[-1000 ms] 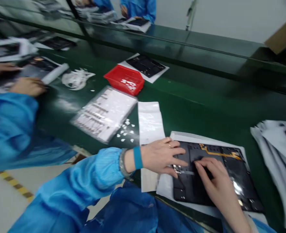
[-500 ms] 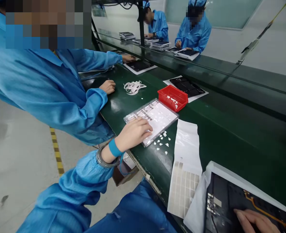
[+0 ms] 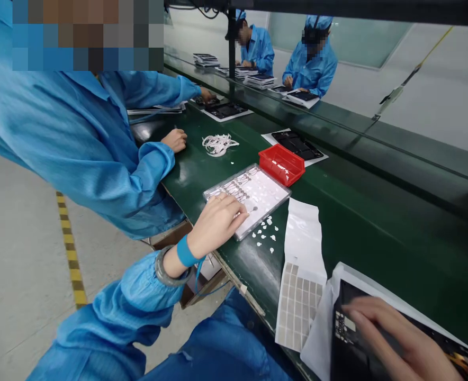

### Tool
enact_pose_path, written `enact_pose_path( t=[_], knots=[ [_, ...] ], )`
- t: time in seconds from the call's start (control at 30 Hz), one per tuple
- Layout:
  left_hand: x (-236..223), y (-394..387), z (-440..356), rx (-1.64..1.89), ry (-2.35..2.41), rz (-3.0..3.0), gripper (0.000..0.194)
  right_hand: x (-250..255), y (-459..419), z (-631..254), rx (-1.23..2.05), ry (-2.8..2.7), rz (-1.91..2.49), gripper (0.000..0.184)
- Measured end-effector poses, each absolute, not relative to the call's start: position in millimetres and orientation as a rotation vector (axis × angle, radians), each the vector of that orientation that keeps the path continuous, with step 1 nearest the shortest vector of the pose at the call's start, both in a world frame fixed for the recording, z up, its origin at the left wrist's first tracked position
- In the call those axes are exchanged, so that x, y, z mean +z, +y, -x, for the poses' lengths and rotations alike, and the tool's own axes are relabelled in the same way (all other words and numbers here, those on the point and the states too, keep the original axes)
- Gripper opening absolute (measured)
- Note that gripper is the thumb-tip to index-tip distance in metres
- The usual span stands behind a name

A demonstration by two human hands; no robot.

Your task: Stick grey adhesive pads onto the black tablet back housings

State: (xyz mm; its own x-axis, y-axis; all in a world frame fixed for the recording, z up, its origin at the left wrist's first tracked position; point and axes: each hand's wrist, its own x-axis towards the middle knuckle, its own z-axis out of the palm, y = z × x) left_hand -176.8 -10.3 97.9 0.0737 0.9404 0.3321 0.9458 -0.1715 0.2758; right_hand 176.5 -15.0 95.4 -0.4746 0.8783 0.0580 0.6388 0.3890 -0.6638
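Left hand: the person's left hand [image 3: 221,218] is palm down over the near edge of the clear tray [image 3: 272,186], fingers half curled, thumb and forefinger tips drawn together.
Left grasp: cannot be told; one grey disc [image 3: 255,209] lies right at the fingertips, and whether its tail is pinched does not show.
Left wrist: blue band [image 3: 187,251] just behind the hand, grey bangle [image 3: 163,269] behind that.
Tray contents: rows of grey discs with thin tails [image 3: 240,181], beyond the left hand's knuckles.
Right hand: the person's right hand [image 3: 406,333] is over the dark panel [image 3: 349,365], fingers bent, thumb and forefinger tips near each other beside the panel's metal contacts [image 3: 341,328].
Right grasp: cannot be told; nothing shows clearly between the tips, and contact with the panel is uncertain.
Panel bedding: white wrap [image 3: 316,330] under the panel, left of the right hand.
Grid sheet: grey squares on a white backing [image 3: 303,238], between the two hands.
White pieces: loose white tabs [image 3: 272,238] just right of the left hand.
Red bin: red bin [image 3: 270,168] beyond the left hand, past the tray, white bits inside.
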Motion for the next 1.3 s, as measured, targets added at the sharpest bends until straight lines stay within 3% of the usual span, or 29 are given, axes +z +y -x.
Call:
enact_pose_path(
  t=[0.13, 0.3, 0.5, 0.63, 0.87, 1.07, 1.3],
  knots=[
    [98, -33, 132, -1.38, -2.026, 2.343, 0.019, 116, 4, -91, 1.299, -2.085, 1.196, 0.036],
    [82, -45, 96, -1.587, -2.063, 2.227, 0.022, 113, 15, -38, 1.791, -1.543, 1.123, 0.03],
    [76, -40, 108, -1.524, -1.804, 2.173, 0.012, 103, 30, -35, 1.72, -1.496, 1.21, 0.033],
    [76, -33, 117, -1.342, -1.516, 2.219, 0.02, 99, 41, -34, 1.599, -1.82, 1.277, 0.031],
    [71, -24, 129, -1.135, -1.508, 2.328, 0.02, 104, 40, -33, 1.707, -2.052, 1.275, 0.021],
    [74, -24, 126, -1.07, -1.597, 2.397, 0.024, 103, 39, -30, 1.356, -2.279, 1.219, 0.022],
    [78, 1, 143, -0.898, -1.782, 2.153, 0.02, 103, 41, -40, 1.715, -1.987, 1.308, 0.021]
  ],
)
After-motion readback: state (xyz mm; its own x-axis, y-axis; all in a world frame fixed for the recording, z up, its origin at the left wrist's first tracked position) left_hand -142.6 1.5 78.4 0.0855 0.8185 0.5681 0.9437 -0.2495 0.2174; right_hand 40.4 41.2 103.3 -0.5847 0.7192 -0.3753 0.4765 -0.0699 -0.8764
